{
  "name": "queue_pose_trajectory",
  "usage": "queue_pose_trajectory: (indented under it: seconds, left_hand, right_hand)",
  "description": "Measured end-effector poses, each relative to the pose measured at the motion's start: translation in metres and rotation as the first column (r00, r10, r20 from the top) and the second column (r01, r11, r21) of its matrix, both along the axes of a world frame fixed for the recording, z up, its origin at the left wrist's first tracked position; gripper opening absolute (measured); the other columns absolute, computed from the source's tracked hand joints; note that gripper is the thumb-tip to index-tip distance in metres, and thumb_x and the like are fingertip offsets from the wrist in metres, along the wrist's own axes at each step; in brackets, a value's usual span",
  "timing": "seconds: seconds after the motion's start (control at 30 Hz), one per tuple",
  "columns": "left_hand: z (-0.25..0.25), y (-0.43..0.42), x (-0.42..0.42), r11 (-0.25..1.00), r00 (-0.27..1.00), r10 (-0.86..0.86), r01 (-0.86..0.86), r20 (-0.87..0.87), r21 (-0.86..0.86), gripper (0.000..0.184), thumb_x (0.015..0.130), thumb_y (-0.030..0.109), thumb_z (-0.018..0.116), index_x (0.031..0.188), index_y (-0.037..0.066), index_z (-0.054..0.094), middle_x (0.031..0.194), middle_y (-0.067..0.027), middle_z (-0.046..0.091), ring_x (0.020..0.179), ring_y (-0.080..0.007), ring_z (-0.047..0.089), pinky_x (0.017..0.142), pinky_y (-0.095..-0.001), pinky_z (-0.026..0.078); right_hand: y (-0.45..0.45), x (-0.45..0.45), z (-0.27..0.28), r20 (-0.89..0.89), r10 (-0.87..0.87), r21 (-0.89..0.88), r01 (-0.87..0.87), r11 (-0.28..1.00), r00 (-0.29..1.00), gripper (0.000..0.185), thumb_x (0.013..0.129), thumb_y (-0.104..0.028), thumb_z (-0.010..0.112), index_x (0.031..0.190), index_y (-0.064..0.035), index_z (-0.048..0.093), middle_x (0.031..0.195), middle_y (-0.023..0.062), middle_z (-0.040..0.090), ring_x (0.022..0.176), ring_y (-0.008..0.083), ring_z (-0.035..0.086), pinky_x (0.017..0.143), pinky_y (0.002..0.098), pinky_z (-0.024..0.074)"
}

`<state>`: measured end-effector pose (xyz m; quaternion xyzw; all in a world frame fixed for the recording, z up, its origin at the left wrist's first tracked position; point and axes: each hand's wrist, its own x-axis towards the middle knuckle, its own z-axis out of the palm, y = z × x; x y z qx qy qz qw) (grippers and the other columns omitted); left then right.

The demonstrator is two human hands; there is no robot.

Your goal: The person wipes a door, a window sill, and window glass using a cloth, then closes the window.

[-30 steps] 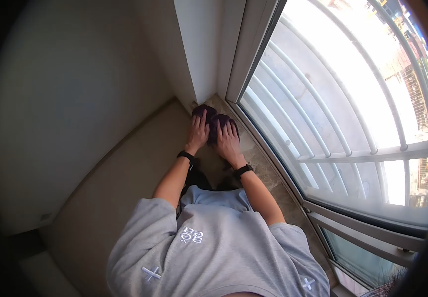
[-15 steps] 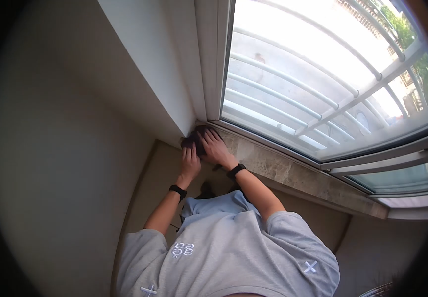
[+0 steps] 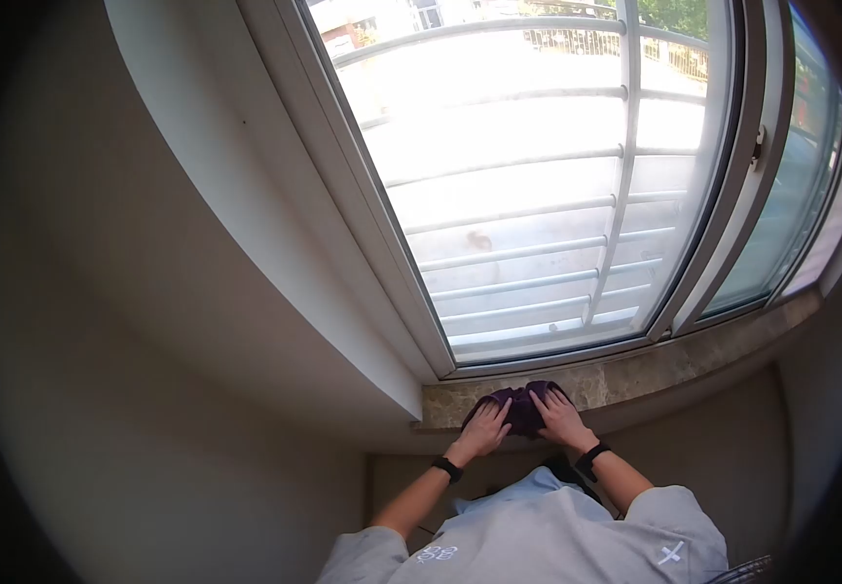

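Observation:
A dark purple cloth lies bunched on the marble window sill, its near side reaching the sill's front edge. My left hand rests on the cloth's left part with the fingers stretched forward. On the right part lies my right hand, its fingers also extended and slightly spread. Between the two hands a strip of the cloth shows. The fingers press on the cloth from above; what lies under it is hidden.
The brown marble sill runs to the right under the window, which has white bars outside. A window handle sits on the right frame. The wall closes in on the left.
My view has turned and lifted toward the window. The hands and cloth have come away from the left corner along the sill, and the hands now lie side by side, farther apart.

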<state>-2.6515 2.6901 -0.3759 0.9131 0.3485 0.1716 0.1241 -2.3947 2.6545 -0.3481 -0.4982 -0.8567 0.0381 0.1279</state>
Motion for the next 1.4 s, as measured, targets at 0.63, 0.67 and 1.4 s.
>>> queue_pose_trajectory:
  seconds: [0.63, 0.67, 1.4]
  left_hand:
    - [-0.026, -0.025, -0.048, 0.790, 0.794, 0.608, -0.604, -0.003, 0.111, 0.074, 0.096, 0.032, 0.057, 0.152, -0.008, 0.031, 0.131, -0.0324, 0.054, 0.127, -0.0489, 0.048, 0.115, -0.0579, 0.032]
    - [-0.030, -0.020, -0.046, 0.795, 0.806, 0.592, -0.585, 0.008, 0.161, 0.073, 0.095, 0.031, 0.057, 0.152, -0.008, 0.031, 0.130, -0.0319, 0.055, 0.127, -0.0482, 0.048, 0.115, -0.0581, 0.031]
    - [0.004, -0.021, 0.076, 0.999, 0.991, 0.048, -0.046, 0.124, -0.021, 0.062, 0.098, 0.028, 0.057, 0.150, -0.002, 0.040, 0.135, -0.0280, 0.055, 0.131, -0.0411, 0.049, 0.117, -0.0488, 0.032]
  right_hand:
    - [0.028, -0.100, -0.016, -0.084, 0.252, 0.131, -0.240, 0.962, 0.964, 0.061, 0.097, -0.038, 0.058, 0.142, 0.0031, 0.050, 0.132, 0.0295, 0.059, 0.130, 0.0420, 0.052, 0.117, 0.0488, 0.0330]
    - [0.024, -0.094, -0.016, -0.089, 0.274, 0.116, -0.264, 0.958, 0.957, 0.060, 0.097, -0.038, 0.059, 0.141, 0.0023, 0.052, 0.132, 0.0289, 0.059, 0.130, 0.0418, 0.052, 0.118, 0.0488, 0.0330]
    - [-0.013, 0.051, -0.032, -0.141, -0.555, 0.066, 0.567, 0.821, 0.820, 0.067, 0.099, -0.032, 0.056, 0.152, 0.0029, 0.035, 0.137, 0.0327, 0.051, 0.129, 0.0524, 0.045, 0.117, 0.0556, 0.0301]
